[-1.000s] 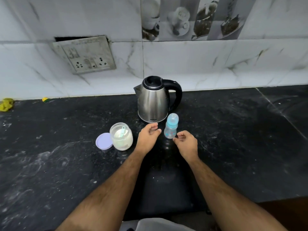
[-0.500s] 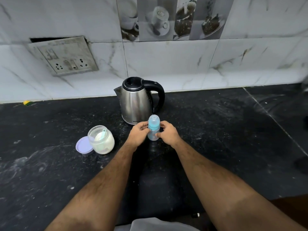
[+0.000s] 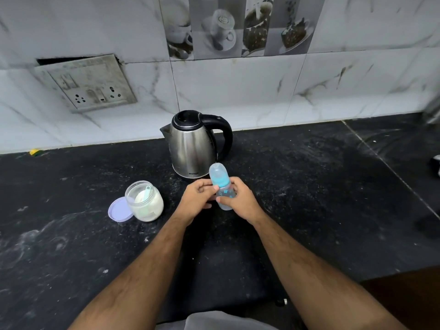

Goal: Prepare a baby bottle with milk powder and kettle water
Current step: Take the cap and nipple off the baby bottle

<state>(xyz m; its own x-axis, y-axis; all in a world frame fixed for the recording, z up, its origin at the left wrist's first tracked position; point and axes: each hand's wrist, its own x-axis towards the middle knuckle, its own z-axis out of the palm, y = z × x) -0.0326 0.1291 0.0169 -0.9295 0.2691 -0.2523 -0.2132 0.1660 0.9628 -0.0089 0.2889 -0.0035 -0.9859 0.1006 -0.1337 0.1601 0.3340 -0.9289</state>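
A: On the black countertop (image 3: 309, 186), centre: item one, baby bottle (image 3: 222, 190), clear body, blue collar, clear cap on. Position?

B: Tilted, cap leaning up and left toward the kettle (image 3: 194, 145), which stands just behind it. Whether the bottle's base touches the counter, I cannot tell.

A: Item two, right hand (image 3: 240, 201).

B: Wrapped around the bottle's lower body from the right; fingers curled together, thumb laid across the front. Forearm runs down and right to the frame's edge.

A: Item three, left hand (image 3: 198, 198).

B: Comes in from the left, back of the hand to the camera. Thumb and forefinger pinch at the blue collar; the other fingers are curled under (their tips hidden). Forearm bare, angled down and left.

A: Item four?

B: Powder jar (image 3: 144, 201), clear, open, holding white powder, with a pale blue scoop (image 3: 145, 194) standing in it. Left of the hands, apart from them.

A: Item five.

B: Lilac lid (image 3: 119, 209), lying flat, touching the jar's left side.

A: Kettle, details.

B: Steel body, black lid shut, black handle to the right, spout to the left. Upright, near the tiled wall (image 3: 238, 86).

A: Anything else?

B: Socket plate (image 3: 88, 83) on the wall, upper left, hanging askew.
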